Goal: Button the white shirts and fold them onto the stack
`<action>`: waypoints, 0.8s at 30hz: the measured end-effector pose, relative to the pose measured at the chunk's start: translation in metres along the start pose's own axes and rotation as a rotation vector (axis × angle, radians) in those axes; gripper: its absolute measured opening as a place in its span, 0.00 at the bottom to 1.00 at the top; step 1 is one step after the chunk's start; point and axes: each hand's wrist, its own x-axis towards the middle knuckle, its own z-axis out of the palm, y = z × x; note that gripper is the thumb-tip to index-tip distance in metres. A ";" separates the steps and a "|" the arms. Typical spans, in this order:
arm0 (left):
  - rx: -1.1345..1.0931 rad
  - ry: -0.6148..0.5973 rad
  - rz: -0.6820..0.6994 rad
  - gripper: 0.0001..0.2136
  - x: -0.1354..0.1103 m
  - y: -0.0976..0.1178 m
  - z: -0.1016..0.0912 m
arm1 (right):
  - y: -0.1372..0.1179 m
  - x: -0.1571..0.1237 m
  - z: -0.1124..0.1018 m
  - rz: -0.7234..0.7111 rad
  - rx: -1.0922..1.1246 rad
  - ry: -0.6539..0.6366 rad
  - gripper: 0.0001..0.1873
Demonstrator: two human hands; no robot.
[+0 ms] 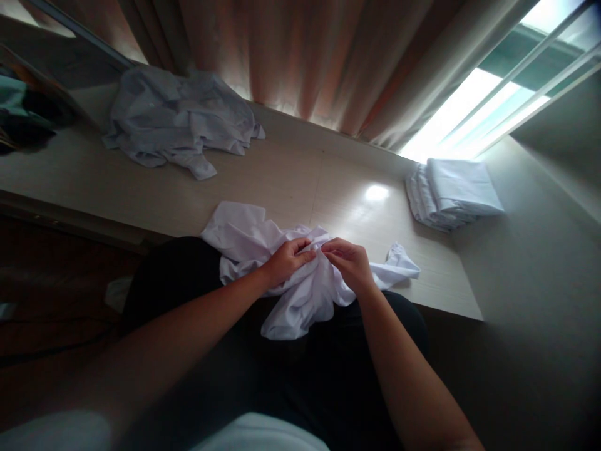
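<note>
A crumpled white garment (pixel 300 307), probably a shirt, spreads over the table's front edge and hangs down toward my lap. One narrow part of it, like a sleeve, reaches out to the right across the tabletop. My left hand (pixel 290 262) pinches a gathered bit of the cloth between thumb and fingers. Close beside it, my right hand (pixel 348 260) is closed too, its fingertips pinching the same gathered spot. The small detail between the fingertips is too blurred to make out.
A heap of rumpled white clothes (pixel 178 119) lies at the back left of the pale wooden table (pixel 300 169). Folded white clothes (pixel 457 191) are stacked at the right by the wall. Curtains (pixel 300 62) hang behind, next to a bright window (pixel 493 94). Dark items (pixel 28 116) sit far left.
</note>
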 end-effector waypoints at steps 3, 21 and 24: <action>0.023 0.003 0.011 0.13 0.001 -0.002 -0.001 | 0.002 0.000 0.000 0.004 -0.010 -0.001 0.08; 0.021 -0.006 0.002 0.11 0.003 -0.009 -0.003 | 0.003 0.001 -0.001 0.021 -0.006 -0.022 0.09; 0.022 -0.008 0.001 0.12 0.003 -0.009 -0.003 | 0.003 0.001 0.000 0.021 -0.003 -0.024 0.09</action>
